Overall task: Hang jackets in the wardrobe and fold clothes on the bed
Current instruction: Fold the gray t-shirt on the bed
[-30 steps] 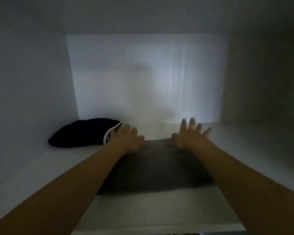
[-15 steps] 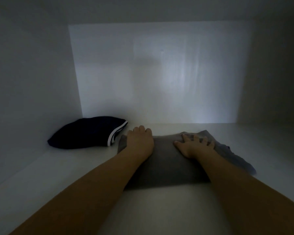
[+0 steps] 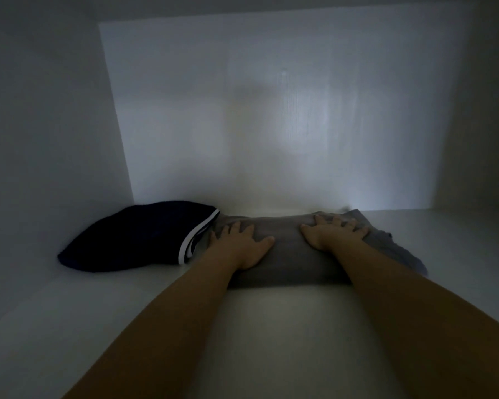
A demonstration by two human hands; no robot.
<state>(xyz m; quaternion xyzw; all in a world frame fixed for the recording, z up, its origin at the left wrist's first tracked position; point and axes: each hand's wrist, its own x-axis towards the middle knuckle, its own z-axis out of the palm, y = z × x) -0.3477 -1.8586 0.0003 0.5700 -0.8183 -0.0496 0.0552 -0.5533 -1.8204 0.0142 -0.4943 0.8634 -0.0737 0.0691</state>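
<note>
A folded grey garment [image 3: 288, 254] lies deep on the white wardrobe shelf [image 3: 271, 326], close to the back wall. My left hand [image 3: 239, 243] presses flat on its left part, fingers spread. On its right part rests my right hand [image 3: 334, 230], fingers also spread and straight. A loose grey flap [image 3: 398, 251] sticks out to the right of my right arm. Left of the grey garment lies a folded dark navy garment [image 3: 136, 237] with a white stripe at its edge, touching the grey one.
The compartment is dim, closed in by a white back wall [image 3: 271, 110], a left side wall [image 3: 41, 139] and a right side wall [image 3: 487, 110]. Bare shelf stretches in front of the clothes and to their right.
Both hands have slid the grey garment farther back along the shelf, up against the navy one. The flap on the right came into sight.
</note>
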